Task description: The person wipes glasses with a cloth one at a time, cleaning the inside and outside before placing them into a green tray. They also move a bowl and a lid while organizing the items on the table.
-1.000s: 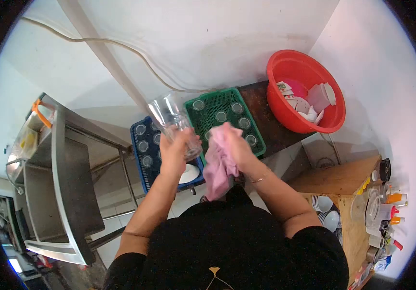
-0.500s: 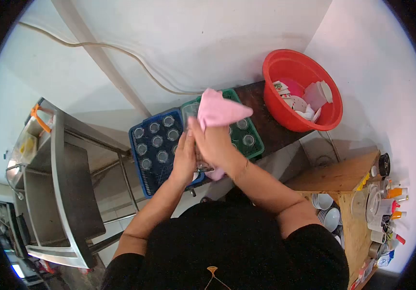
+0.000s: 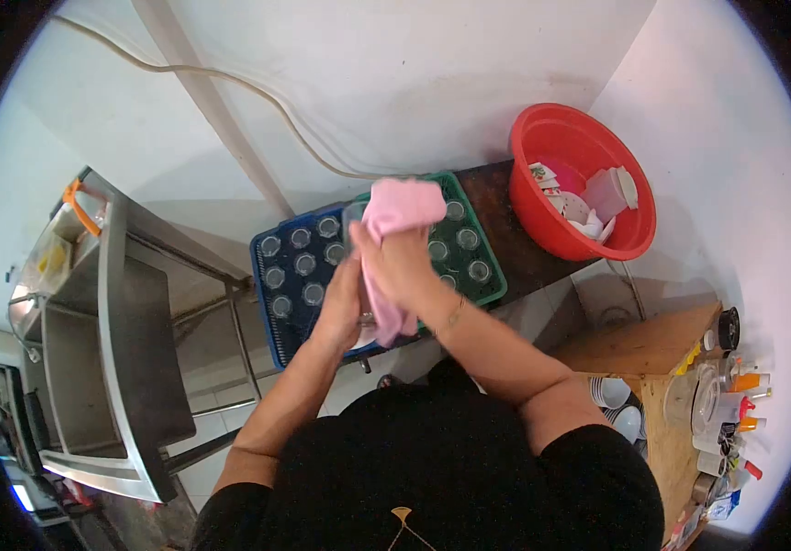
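A clear drinking glass (image 3: 355, 219) is held lengthwise between my hands, mostly covered by fingers and cloth. My left hand (image 3: 341, 301) is closed round its left side. Pressed against the other side is my right hand (image 3: 399, 266), closed on a pink cloth (image 3: 404, 204) that bunches above the fingers and hangs below them. Underneath are a blue crate (image 3: 292, 336) and a green crate (image 3: 496, 285), each with several glasses standing in rows. My hands hide the place where the crates meet.
A red tub (image 3: 542, 216) with cups and dishes stands at the back right on a dark table (image 3: 492, 207). On the left is a steel sink stand (image 3: 152, 349). A wooden shelf (image 3: 629, 340) with stacked bowls and bottles is at the right.
The cloth has shifted along the glass, and its pointed corner on the right has folded in. More cloth now hangs below my right hand. The whole view has moved slightly.
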The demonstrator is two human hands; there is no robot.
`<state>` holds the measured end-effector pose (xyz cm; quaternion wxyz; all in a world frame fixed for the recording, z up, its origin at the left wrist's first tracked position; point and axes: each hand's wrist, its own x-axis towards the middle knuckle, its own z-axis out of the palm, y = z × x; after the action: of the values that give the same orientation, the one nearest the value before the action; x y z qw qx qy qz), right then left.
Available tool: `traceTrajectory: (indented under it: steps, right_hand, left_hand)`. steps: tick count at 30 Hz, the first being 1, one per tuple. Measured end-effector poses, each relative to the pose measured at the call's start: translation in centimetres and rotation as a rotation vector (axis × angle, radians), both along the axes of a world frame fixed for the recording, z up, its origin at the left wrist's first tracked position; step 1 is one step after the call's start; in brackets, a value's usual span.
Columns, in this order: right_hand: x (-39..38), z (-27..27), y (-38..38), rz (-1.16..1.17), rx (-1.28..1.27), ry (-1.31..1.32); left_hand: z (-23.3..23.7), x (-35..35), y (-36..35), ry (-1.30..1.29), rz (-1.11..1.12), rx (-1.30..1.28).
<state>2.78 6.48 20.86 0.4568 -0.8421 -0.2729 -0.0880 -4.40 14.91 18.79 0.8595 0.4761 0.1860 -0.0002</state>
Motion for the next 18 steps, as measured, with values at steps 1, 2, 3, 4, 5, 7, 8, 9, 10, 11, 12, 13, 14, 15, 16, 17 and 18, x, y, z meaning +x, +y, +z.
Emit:
traceTrajectory:
  steps: [1,2,3,4,5,7,8,9,10,11,12,13,14,15,16,17,18]
  right_hand:
    - [2.1,0.7,0.0,0.002,-0.121,0.073]
    - [3.8,1.4,-0.2,0.002,-0.242,0.145]
    - [4.7,2.3,-0.4,-0.005,-0.241,0.143]
    - [5.2,3.4,-0.8,0.174,-0.338,0.225]
    - [5.3,4.1,-1.0,0.354,-0.433,0.307]
    - [3.8,4.2,-0.4,0.257,-0.586,0.149]
    - [2.9,4.1,0.1,0.167,-0.734,-0.010]
    - [2.7,3.4,0.4,0.124,-0.756,-0.067]
    - [2.9,3.4,0.4,0.123,-0.754,-0.067]
    - [3.2,3.4,0.2,0.169,-0.629,0.011]
    - [3.7,3.3,0.0,0.214,-0.504,0.086]
    - [4.6,2.6,-0.6,0.305,-0.272,0.140]
    - [4.9,1.7,-1.3,0.305,-0.272,0.138]
    - [4.6,1.3,-2.0,0.293,0.262,0.578]
    - [4.5,0.7,-2.3,0.258,0.806,0.998]
    - [4.7,-0.5,-2.3,0.175,0.897,1.072]
    - [4.5,0.0,-2.4,0.178,0.892,1.078]
  left_hand:
    - [-0.2,-0.7,-0.4,0.001,-0.059,0.017]
    - [-0.4,-1.4,-0.7,-0.002,-0.121,0.032]
    - [-1.4,-1.4,-0.8,-0.037,-0.142,-0.026]
    - [-1.4,-1.5,-0.6,-0.036,-0.148,-0.026]
    - [-1.4,-1.5,-0.3,-0.039,-0.147,0.210]
    - [-1.3,-1.4,-0.5,-0.047,-0.148,0.441]
    - [-1.2,-1.3,-0.8,-0.024,-0.143,0.617]
    - [-1.1,-1.2,-0.9,-0.003,-0.135,0.797]
    - [-0.9,-1.1,-0.9,0.019,-0.126,0.979]
    - [-3.6,-0.9,-0.3,-0.061,-0.083,0.852]
    - [-2.5,-1.1,0.2,-0.062,-0.083,0.854]
    - [-0.6,-1.4,0.6,0.028,-0.224,0.383]
    - [0.4,-1.5,1.1,0.113,-0.352,-0.093]
    - [0.0,-2.1,1.5,0.036,-0.368,-0.440]
    - [-0.4,-2.1,1.3,0.033,-0.363,-0.443]
    - [-0.9,-2.2,0.8,-0.028,-0.395,-0.641]
    - [-1.0,-2.2,0.3,-0.089,-0.424,-0.838]
